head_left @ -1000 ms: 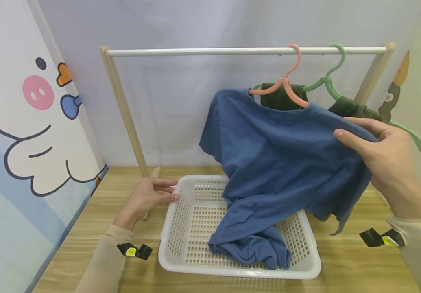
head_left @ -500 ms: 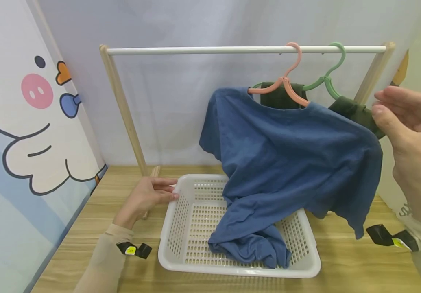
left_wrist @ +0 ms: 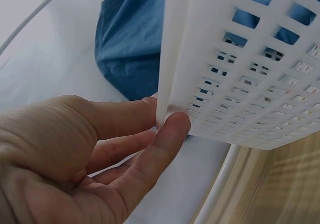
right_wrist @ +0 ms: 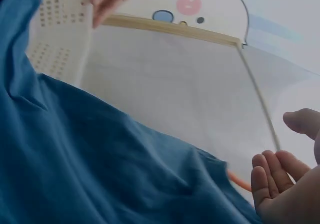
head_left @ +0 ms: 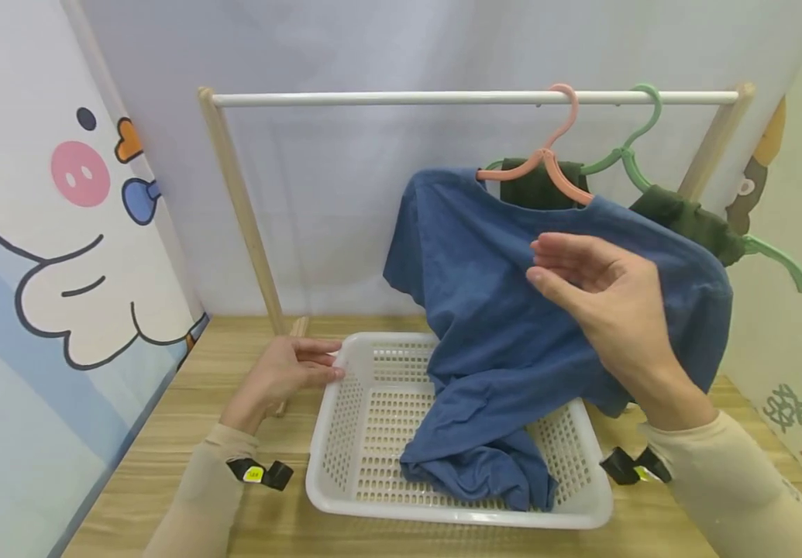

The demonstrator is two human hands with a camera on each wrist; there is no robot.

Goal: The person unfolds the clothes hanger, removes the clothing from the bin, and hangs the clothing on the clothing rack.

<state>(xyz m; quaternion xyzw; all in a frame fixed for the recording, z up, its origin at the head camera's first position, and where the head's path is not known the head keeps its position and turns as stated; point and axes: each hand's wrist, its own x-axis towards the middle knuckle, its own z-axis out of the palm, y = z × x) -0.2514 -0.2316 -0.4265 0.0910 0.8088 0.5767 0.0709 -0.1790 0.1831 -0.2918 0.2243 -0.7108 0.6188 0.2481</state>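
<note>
A blue T-shirt (head_left: 498, 279) hangs from a pink hanger (head_left: 564, 178) on the rack's white rail. Its lower part trails into a white plastic basket (head_left: 324, 442) and bunches there. With thumb and fingers on either side of the rim, my left hand (head_left: 285, 372) pinches the basket's left edge; the left wrist view shows this rim (left_wrist: 175, 49) close up. My right hand (head_left: 613, 302) is in front of the shirt's chest, fingers loosely bent and holding nothing. In the right wrist view, the same hand (right_wrist: 295, 179) shows bare fingers near the shirt.
Behind the shirt, a dark green garment (head_left: 686, 221) hangs on a green hanger (head_left: 634, 155). The rack has wooden posts (head_left: 243, 209) and a white rail (head_left: 373, 98). Everything stands on a wood-grain table (head_left: 163, 449), with a cartoon-printed wall (head_left: 80, 256) at the left.
My right hand released the shirt's right shoulder, moved out to the right, then came back left to the front of the shirt. The left hand stayed on the basket.
</note>
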